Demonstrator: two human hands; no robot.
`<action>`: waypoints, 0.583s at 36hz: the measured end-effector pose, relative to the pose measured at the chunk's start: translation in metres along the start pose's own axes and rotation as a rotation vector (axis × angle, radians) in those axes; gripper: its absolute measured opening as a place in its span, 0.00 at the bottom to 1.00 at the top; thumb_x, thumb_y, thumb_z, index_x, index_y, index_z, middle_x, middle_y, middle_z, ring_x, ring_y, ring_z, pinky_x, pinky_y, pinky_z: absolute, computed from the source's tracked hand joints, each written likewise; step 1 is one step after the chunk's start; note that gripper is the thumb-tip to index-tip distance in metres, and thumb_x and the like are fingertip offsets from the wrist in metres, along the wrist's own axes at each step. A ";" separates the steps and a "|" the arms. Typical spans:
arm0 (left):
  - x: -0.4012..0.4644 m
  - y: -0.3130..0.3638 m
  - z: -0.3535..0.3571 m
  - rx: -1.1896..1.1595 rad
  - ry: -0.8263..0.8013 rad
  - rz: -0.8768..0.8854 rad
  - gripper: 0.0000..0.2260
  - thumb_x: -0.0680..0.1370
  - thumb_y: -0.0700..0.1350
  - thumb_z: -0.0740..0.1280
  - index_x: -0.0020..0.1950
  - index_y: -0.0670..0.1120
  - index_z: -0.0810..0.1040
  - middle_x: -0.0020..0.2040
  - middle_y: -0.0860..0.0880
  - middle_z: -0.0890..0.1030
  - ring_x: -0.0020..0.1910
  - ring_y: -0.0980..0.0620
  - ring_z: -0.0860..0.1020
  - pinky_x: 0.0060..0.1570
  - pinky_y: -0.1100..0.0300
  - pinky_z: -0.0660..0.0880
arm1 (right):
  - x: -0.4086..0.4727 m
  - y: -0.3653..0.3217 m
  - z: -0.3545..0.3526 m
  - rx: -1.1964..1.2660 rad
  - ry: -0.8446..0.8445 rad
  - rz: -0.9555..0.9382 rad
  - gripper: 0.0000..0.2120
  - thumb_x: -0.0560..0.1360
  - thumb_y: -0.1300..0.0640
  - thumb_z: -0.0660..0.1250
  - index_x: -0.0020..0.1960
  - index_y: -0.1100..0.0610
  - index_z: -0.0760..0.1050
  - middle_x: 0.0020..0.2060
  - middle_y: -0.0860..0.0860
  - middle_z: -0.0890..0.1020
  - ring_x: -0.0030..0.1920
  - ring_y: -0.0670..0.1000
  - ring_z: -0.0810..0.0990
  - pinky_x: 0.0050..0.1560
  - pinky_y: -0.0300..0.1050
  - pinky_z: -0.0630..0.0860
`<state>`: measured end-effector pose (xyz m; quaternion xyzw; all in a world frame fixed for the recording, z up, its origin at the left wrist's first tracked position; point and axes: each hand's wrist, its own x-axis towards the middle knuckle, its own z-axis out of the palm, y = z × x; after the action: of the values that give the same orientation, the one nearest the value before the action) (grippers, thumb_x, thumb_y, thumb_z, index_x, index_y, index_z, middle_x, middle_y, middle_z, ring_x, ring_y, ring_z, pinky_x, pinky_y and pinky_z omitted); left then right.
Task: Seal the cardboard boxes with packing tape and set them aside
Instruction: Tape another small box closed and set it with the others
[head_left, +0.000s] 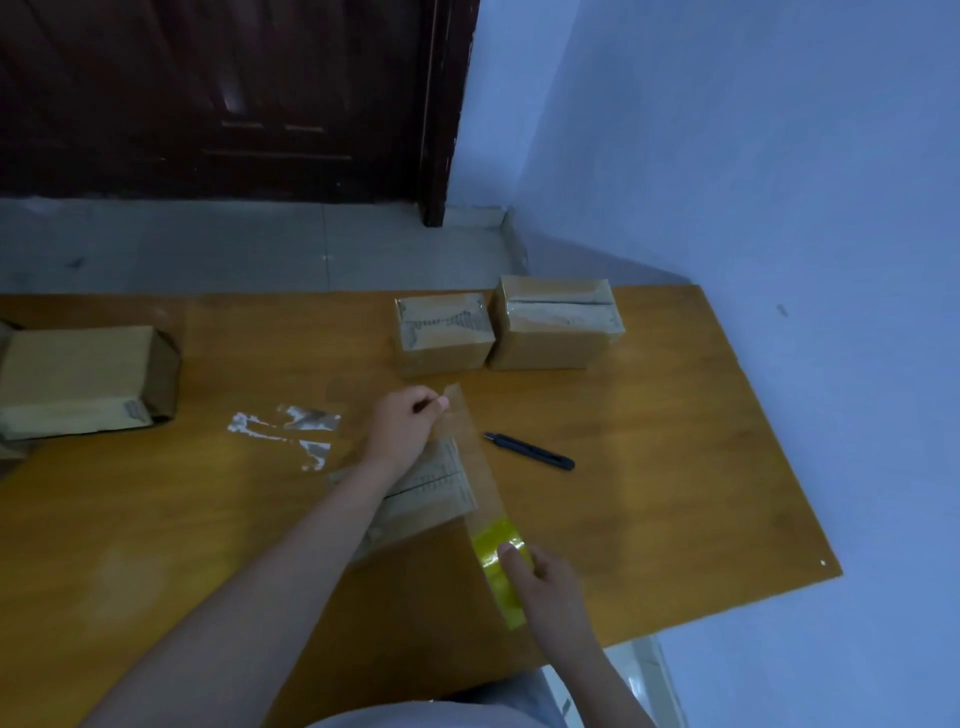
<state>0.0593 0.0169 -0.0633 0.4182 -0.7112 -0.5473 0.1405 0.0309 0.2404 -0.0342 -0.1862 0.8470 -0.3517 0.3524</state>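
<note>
A small cardboard box (431, 486) lies on the wooden table (649, 467) under my left forearm, partly hidden by it. My left hand (402, 423) pinches the free end of a clear tape strip (470, 452) stretched over the box. My right hand (550, 584) grips the yellowish tape roll (493, 551) at the strip's near end. Two taped boxes stand at the back: one (444, 332) with a printed label and one (556, 325) to its right.
A black utility knife (530, 451) lies right of the strip. Crumpled tape scraps (288, 431) stick to the table on the left. A larger cardboard box (83, 382) sits at the left edge. A blue wall is on the right and a dark door behind.
</note>
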 end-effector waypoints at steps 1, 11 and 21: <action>0.000 -0.001 0.000 0.014 -0.006 0.013 0.09 0.78 0.43 0.66 0.42 0.42 0.82 0.39 0.44 0.81 0.41 0.46 0.78 0.44 0.53 0.72 | 0.000 0.002 0.000 0.000 0.001 0.008 0.23 0.77 0.52 0.65 0.28 0.51 0.58 0.22 0.45 0.58 0.26 0.44 0.57 0.32 0.43 0.55; -0.002 -0.004 0.004 0.141 -0.022 0.073 0.08 0.78 0.45 0.67 0.44 0.42 0.82 0.40 0.49 0.80 0.42 0.50 0.77 0.43 0.55 0.72 | -0.005 0.014 0.011 -0.007 0.024 0.039 0.22 0.77 0.51 0.64 0.28 0.51 0.59 0.23 0.46 0.60 0.27 0.44 0.60 0.33 0.46 0.56; -0.003 0.001 0.005 0.229 -0.101 -0.100 0.10 0.79 0.47 0.65 0.47 0.44 0.84 0.45 0.48 0.82 0.44 0.49 0.78 0.41 0.57 0.71 | 0.010 0.028 0.021 -0.034 -0.040 0.137 0.22 0.77 0.50 0.64 0.25 0.50 0.68 0.18 0.44 0.66 0.24 0.42 0.62 0.31 0.44 0.59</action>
<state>0.0573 0.0224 -0.0633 0.4385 -0.7535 -0.4891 0.0283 0.0374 0.2436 -0.0701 -0.1409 0.8565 -0.3084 0.3892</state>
